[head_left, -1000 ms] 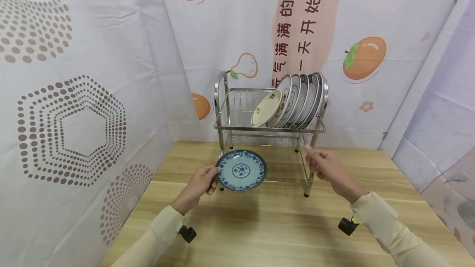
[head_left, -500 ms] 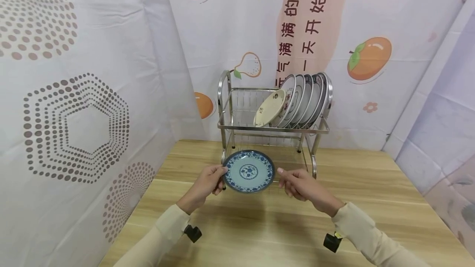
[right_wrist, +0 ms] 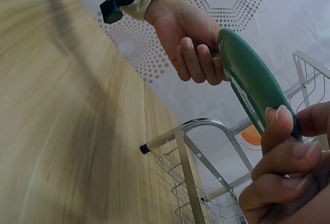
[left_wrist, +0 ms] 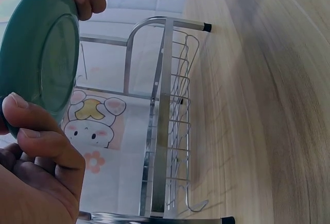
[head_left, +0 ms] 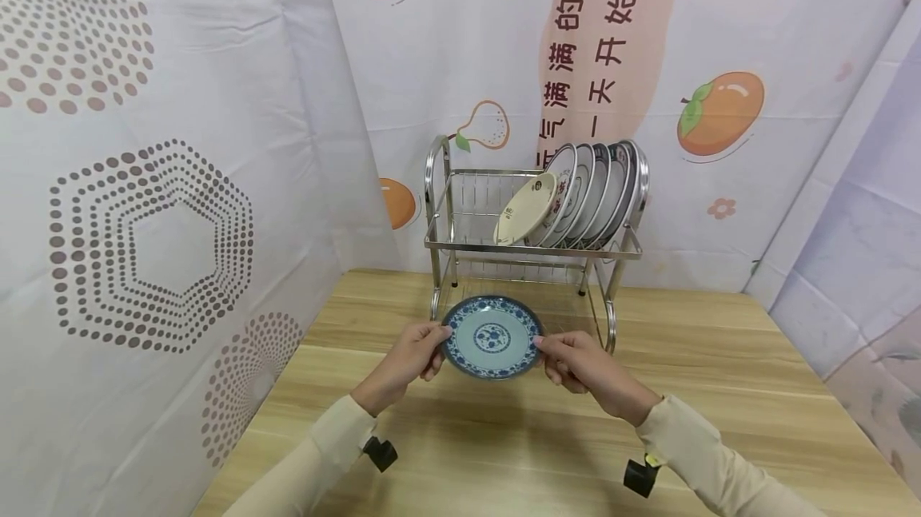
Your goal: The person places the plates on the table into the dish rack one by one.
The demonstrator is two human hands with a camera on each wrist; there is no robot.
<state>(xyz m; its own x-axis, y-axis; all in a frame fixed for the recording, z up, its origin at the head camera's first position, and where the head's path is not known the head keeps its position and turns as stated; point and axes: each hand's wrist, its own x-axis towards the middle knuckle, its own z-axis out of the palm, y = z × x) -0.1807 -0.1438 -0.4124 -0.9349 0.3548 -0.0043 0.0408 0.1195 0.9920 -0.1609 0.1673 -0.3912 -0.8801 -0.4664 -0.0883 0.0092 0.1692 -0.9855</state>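
A round plate [head_left: 492, 338] with a blue floral rim and a blue centre motif is held between both hands, above the table in front of the rack. My left hand [head_left: 412, 357] pinches its left edge, thumb on top. At the opposite edge my right hand [head_left: 584, 365] pinches the rim the same way. From below, the left wrist view shows the plate's plain green underside [left_wrist: 44, 53] with its raised foot ring. In the right wrist view the plate [right_wrist: 252, 77] appears nearly edge-on, with curled fingers [right_wrist: 278, 126] under its rim.
Behind the plate stands a two-tier metal dish rack [head_left: 532, 248]. On its upper tier, a cream oval dish [head_left: 528, 209] and several round plates [head_left: 600, 197] lean toward the right side. Wood-grain table [head_left: 691, 389] lies beneath; printed curtains [head_left: 460, 45] hang behind and at the sides.
My right hand has come in from beside the rack, moved left and taken hold of the plate's right edge. The plate, still in my left hand, has shifted slightly right and down in view.
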